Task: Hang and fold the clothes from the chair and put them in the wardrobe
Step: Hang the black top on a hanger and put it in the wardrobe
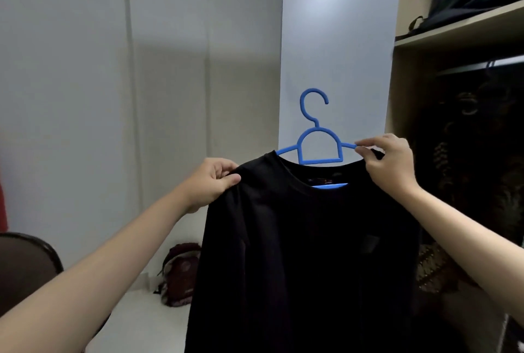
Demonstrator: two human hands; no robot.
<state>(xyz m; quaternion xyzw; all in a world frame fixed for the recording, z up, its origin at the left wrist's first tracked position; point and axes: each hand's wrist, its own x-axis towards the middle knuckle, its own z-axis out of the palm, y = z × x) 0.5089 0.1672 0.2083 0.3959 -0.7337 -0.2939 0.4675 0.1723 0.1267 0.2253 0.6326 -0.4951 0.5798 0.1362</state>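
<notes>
the left hand (211, 182) pinches the shoulder of a black long-sleeved top (297, 253), and the right hand (388, 162) pinches the end of the blue hanger (319, 142) together with the other shoulder. the hanger's arm on that side shows bare, so the top seems only partly seated; i judge the hanging step mid-way, with hooking it on the rail (482, 64) up and to the right of the right hand not yet done. beyond that hand the open wardrobe (397, 91) holds dark hanging clothes and a shelf with dark bags. below the left forearm sits the dark chair (25, 267); a maroon backpack (178, 273) rests on the pale floor against white walls.
</notes>
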